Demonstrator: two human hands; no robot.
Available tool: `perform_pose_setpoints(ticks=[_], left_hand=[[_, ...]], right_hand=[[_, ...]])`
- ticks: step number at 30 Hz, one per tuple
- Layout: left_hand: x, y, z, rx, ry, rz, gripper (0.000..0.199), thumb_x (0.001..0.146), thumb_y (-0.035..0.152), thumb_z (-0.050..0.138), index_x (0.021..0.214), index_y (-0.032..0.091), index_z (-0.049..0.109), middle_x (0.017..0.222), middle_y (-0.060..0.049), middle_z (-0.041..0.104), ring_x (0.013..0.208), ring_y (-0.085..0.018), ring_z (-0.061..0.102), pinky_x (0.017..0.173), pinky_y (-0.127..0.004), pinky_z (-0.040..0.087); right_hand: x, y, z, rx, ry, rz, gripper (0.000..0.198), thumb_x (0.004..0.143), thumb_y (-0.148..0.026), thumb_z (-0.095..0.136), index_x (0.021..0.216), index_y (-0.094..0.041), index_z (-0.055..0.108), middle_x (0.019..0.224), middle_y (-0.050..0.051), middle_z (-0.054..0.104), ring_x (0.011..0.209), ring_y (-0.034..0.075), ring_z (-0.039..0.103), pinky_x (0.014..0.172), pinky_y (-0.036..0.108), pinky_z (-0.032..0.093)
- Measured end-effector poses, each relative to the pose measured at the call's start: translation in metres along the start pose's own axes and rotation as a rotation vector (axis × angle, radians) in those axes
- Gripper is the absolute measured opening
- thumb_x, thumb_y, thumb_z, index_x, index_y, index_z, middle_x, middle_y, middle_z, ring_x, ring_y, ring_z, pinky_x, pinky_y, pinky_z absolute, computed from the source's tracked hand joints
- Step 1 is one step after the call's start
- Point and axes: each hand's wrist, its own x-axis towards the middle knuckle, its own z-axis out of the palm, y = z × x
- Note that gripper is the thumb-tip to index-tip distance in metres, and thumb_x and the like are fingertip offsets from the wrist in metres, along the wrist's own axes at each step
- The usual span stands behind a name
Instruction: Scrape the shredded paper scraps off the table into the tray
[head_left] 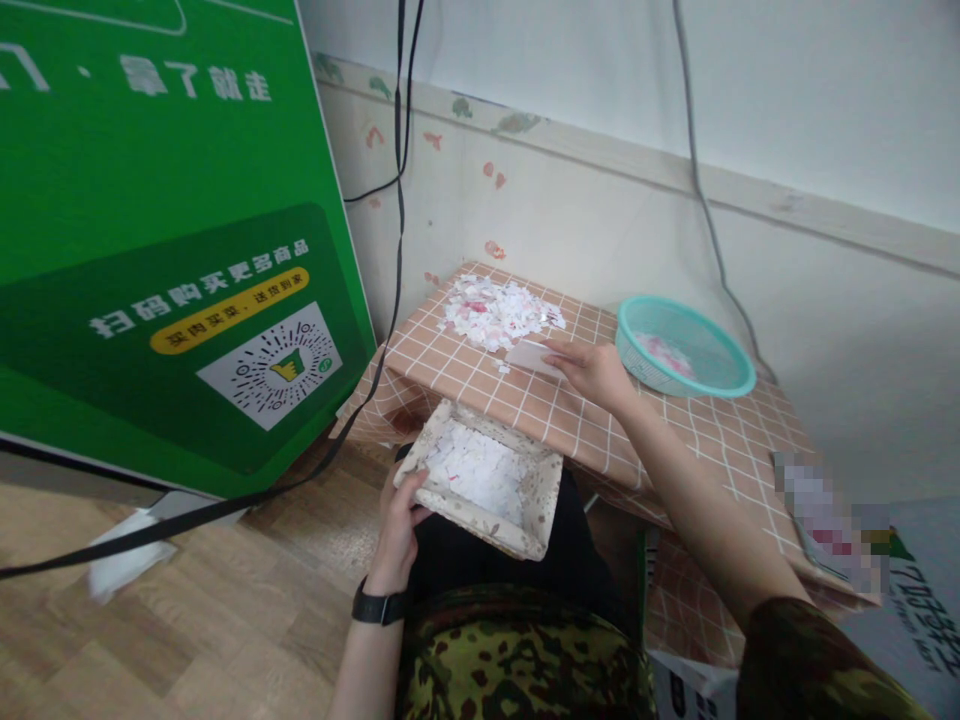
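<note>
My left hand [403, 505] grips the near left rim of a patterned rectangular box [544, 505], held tilted below the table's front edge. White paper scraps [476, 465] lie inside it. Above the tabletop, my right hand [589, 372] is closed on a flat white card [531, 358]. The card's far end is close to a heap of torn paper scraps [499, 308], white with some pink and red bits. A few loose scraps lie beside the card, on the table side toward me.
A brown checked cloth covers the table [712, 450]. A turquoise plastic basket [739, 385] with paper scraps stands at its right. A green cabinet [225, 200] rises on the left, with a black cable [330, 460] hanging across it. A wall is behind.
</note>
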Motion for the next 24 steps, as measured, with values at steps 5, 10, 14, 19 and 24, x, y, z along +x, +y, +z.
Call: perform_pose_setpoints(ticks=[5,10,14,19,24], left_hand=[[-0.001,0.001,0.001,0.006,0.002,-0.003,0.05,0.069,0.042,0.078,0.113,0.02,0.067,0.095,-0.005,0.071,0.077,-0.021,0.068,0.06,-0.03,0.058],[0.0,0.001,0.0,0.005,0.006,0.005,0.049,0.068,0.043,0.079,0.111,0.02,0.069,0.091,-0.003,0.071,0.076,-0.021,0.069,0.061,-0.031,0.058],[0.001,0.0,-0.001,0.006,0.008,0.003,0.05,0.067,0.042,0.08,0.11,0.02,0.069,0.091,-0.003,0.071,0.075,-0.021,0.068,0.06,-0.03,0.057],[0.001,-0.001,-0.001,0.006,0.002,-0.011,0.05,0.067,0.044,0.079,0.109,0.02,0.069,0.089,-0.003,0.071,0.074,-0.021,0.069,0.061,-0.03,0.057],[0.0,-0.001,-0.001,0.003,0.0,-0.001,0.051,0.067,0.043,0.079,0.111,0.02,0.069,0.091,-0.004,0.072,0.076,-0.022,0.069,0.06,-0.03,0.058]], right_hand=[[0.009,-0.001,0.011,-0.005,0.002,-0.007,0.032,0.096,-0.03,0.064,0.127,-0.028,0.074,0.112,0.007,0.078,0.092,0.026,0.078,0.081,0.037,0.06],[0.009,0.005,0.001,0.053,-0.065,-0.085,0.029,0.095,-0.029,0.065,0.121,-0.033,0.076,0.115,0.003,0.077,0.099,0.025,0.077,0.085,0.037,0.061],[0.006,0.005,-0.022,0.061,-0.14,-0.146,0.028,0.095,-0.027,0.065,0.119,-0.033,0.077,0.112,0.002,0.078,0.095,0.024,0.078,0.081,0.035,0.061],[0.009,-0.001,-0.028,0.051,-0.148,-0.139,0.028,0.094,-0.028,0.066,0.119,-0.034,0.077,0.112,0.001,0.078,0.096,0.024,0.077,0.081,0.035,0.061],[0.009,-0.008,-0.019,0.06,-0.149,-0.156,0.028,0.097,-0.031,0.063,0.121,-0.031,0.076,0.114,0.002,0.077,0.095,0.023,0.077,0.082,0.034,0.059]])
